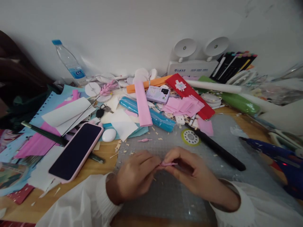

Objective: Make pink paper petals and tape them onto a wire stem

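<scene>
left hand (139,173) + right hand (189,168): pinched narrow on pink twisted piece (168,164) | piece: over grey mat (132,206), near table (108,160) front edge | risk: uneven fingertip pull may tear or unwind it

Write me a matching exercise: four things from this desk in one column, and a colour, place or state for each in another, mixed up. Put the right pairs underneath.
Things
1. Small pink piece
2. Bottle
3. Large phone
4. Glue gun

Descriptions
A. Dark screen, pink case
B. Blue, with a red light
C. In the fingers of the left hand and right hand
D. Blue cap, near the wall

Pairs: 1-C, 2-D, 3-A, 4-B
</scene>
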### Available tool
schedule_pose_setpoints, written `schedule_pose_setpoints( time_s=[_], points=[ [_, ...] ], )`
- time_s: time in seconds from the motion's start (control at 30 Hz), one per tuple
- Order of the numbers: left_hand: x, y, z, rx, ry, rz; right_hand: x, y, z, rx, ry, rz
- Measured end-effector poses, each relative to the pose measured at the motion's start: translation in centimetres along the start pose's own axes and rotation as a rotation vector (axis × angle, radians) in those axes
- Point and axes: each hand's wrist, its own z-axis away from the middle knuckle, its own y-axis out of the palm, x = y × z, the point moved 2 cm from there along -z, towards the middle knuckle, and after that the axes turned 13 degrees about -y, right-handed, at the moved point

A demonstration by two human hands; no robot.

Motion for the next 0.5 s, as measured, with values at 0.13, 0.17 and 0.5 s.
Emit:
schedule_pose_setpoints(
  time_s=[0.13, 0.17, 0.5],
  points=[
    [-0.16, -0.10, -0.44, 0.282, -0.340, 0.373, -0.09, -0.59, 0.04, 0.142, -0.234, 0.090],
    [-0.12, -0.04, -0.47, 0.366, -0.431, 0.459, -0.10, -0.64, 0.04, 0.180, -0.287, 0.102],
    [0.35, 0.04, 0.04, 0.002, -0.101, 0.097, -0.58, 0.29, 0.26, 0.083, 0.156, -0.052]
  ],
)
